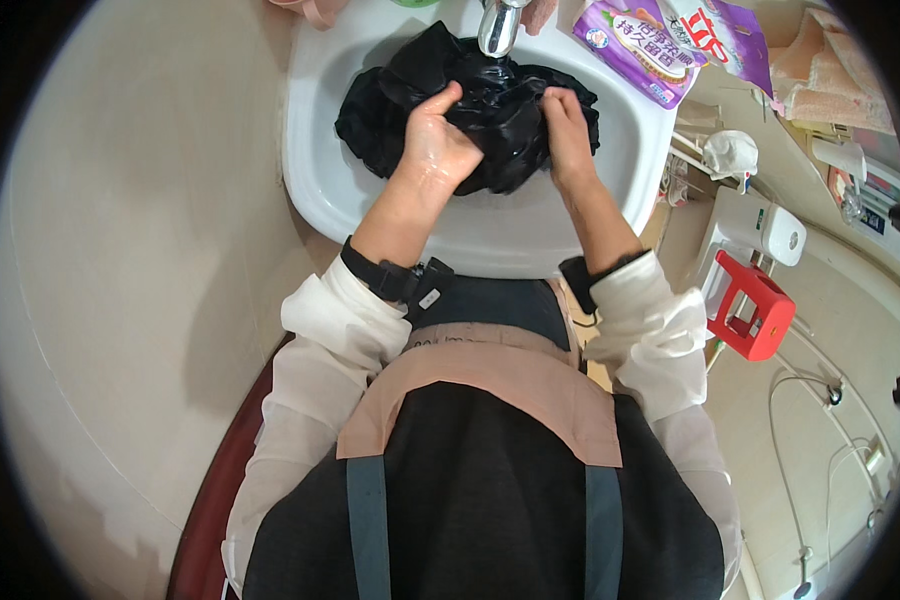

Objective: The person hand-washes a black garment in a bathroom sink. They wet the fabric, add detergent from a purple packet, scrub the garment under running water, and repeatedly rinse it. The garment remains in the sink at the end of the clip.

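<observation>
A bunched, wet black cloth (pixel 495 127) lies in the white washbasin (pixel 487 247), under the chrome tap (pixel 499 30). My left hand (pixel 436 142) grips the cloth from its left side. The thumb shows on top, while the other fingers are hidden in the folds. Water glistens on that palm and wrist. On the right side my right hand (pixel 568 135) has its fingers curled over a fold of the same cloth. Parts of the cloth shine beneath the tap; whether water is running cannot be made out.
A purple plastic packet (pixel 637 52) bearing writing rests on the basin's right rim. A pink cup (pixel 315 11) stands at the back left. A plain wall (pixel 142 187) rises close on the left. To the right are a red stool (pixel 757 307) and a white toilet (pixel 750 225).
</observation>
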The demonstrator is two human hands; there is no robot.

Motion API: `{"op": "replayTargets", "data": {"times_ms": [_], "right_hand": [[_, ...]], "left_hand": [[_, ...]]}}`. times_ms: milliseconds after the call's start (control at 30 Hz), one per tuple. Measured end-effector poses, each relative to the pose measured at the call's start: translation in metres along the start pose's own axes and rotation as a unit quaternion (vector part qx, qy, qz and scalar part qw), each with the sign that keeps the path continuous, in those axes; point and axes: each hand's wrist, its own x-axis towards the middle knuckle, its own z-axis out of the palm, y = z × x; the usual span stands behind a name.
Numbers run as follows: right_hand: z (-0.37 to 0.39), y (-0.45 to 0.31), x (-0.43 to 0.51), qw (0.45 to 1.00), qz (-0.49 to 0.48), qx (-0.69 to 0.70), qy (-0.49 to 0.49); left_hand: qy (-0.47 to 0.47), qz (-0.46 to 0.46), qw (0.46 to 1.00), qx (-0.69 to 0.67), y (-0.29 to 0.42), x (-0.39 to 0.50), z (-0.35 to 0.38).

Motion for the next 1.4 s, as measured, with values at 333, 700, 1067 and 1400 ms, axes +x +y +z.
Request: {"op": "replayTargets", "data": {"times_ms": [333, 700, 1067, 1400], "right_hand": [[-0.006, -0.032, -0.01, 0.954, 0.11, 0.277, -0.027], [0.024, -0.065, -0.015, 0.926, -0.16, -0.309, 0.147], [-0.004, 0.009, 0.04, 0.896, -0.256, -0.315, 0.178], [0.029, -0.041, -0.059, 0.902, -0.295, -0.313, 0.02]], "left_hand": [[0.098, 0.029, 0.989, 0.109, -0.012, 0.012, -0.013], [0.011, -0.145, 0.983, 0.109, -0.055, -0.008, -0.022], [0.05, -0.067, 0.99, 0.113, -0.027, -0.013, -0.011], [-0.226, 0.027, 0.956, 0.184, -0.058, 0.001, -0.05]]}}
